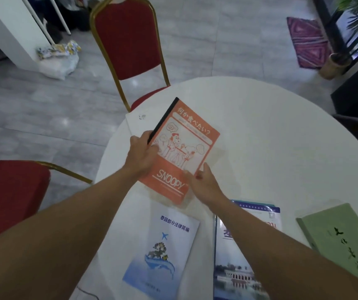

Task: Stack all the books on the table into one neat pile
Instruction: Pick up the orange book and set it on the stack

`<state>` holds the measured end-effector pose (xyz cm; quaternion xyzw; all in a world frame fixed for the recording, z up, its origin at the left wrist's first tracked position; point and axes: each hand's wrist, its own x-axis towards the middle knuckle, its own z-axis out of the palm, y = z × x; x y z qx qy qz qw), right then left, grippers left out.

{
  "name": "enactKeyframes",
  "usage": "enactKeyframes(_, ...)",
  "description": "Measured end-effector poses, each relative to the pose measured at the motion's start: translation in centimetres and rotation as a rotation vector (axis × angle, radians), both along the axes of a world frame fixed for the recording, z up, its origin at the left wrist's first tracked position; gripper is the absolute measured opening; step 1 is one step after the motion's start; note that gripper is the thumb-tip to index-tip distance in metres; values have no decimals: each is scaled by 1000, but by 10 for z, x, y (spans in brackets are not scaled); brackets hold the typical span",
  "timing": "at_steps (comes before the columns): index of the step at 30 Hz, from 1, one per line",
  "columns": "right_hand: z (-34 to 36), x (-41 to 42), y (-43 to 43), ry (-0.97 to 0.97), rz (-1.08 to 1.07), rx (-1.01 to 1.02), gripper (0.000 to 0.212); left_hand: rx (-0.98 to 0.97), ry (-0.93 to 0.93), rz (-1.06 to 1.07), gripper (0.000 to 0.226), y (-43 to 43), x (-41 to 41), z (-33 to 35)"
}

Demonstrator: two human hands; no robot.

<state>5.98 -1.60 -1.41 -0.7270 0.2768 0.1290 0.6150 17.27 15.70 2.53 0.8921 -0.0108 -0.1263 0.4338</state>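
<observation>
An orange Snoopy notebook [184, 146] with a black spine is held over the round white table [271, 135]. My left hand [142, 153] grips its left edge near the spine and my right hand [204, 180] grips its lower right corner. A white book [133, 122] lies partly under it at the table's left edge. Nearer to me lie a white and blue book with a plane picture [163, 250], a blue book with a building photo [234, 267] partly hidden by my right forearm, and a green book [342, 241] at the right.
A red chair with a gold frame [128, 40] stands behind the table and another red chair [11, 195] is at my left. A crumpled bag [59, 55] and a patterned mat [308, 40] lie on the grey floor.
</observation>
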Motion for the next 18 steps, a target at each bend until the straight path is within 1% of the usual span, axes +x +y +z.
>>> enactKeyframes(1,6,-4,-5,-27,-54,41,55,-42,27,-9,37,-6,-11,6)
enactKeyframes(2,11,-7,-9,-40,-103,47,49,-65,47,-20,39,-11,-21,10)
enactKeyframes(5,18,-22,-25,-43,-177,14,43,-52,85,-42,46,-25,-48,12)
enactKeyframes(9,20,-70,-57,-10,-139,-73,50,-25,116,-100,42,-52,-102,4)
enactKeyframes(13,13,-126,-89,36,-90,-160,59,15,126,-170,47,-81,-160,-16)
enactKeyframes(18,-2,-186,-120,56,-19,-255,63,153,230,-216,42,-111,-215,-43)
